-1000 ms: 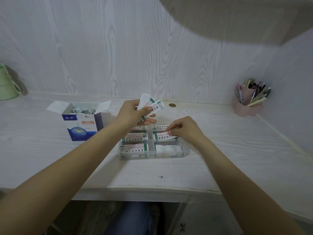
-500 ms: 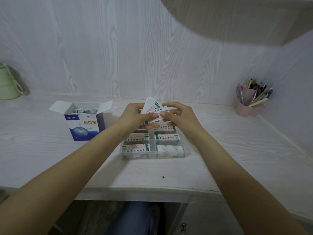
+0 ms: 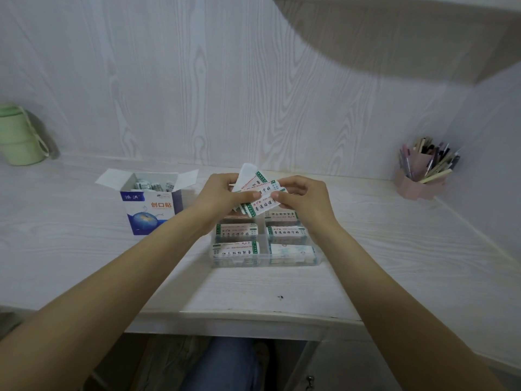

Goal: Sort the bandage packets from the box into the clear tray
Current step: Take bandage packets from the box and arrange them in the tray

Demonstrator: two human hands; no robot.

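Observation:
My left hand (image 3: 222, 194) grips a fanned bunch of white bandage packets (image 3: 258, 187) with green ends, held above the far side of the clear tray (image 3: 263, 261). My right hand (image 3: 303, 197) pinches the right end of one packet in that bunch. The tray sits on the desk in front of me; its compartments hold stacked packets. The blue and white bandage box (image 3: 150, 206) stands open to the left of my hands, with more packets inside.
A pink pen holder (image 3: 421, 182) full of pens stands at the back right corner. A green cup (image 3: 17, 136) sits at the far left by the wall. The desk's front edge (image 3: 239, 314) runs below the tray, with my legs under it.
My right hand left the tray's right compartment, where it had laid a packet, and rose to the bunch in my left hand. It now pinches one packet there.

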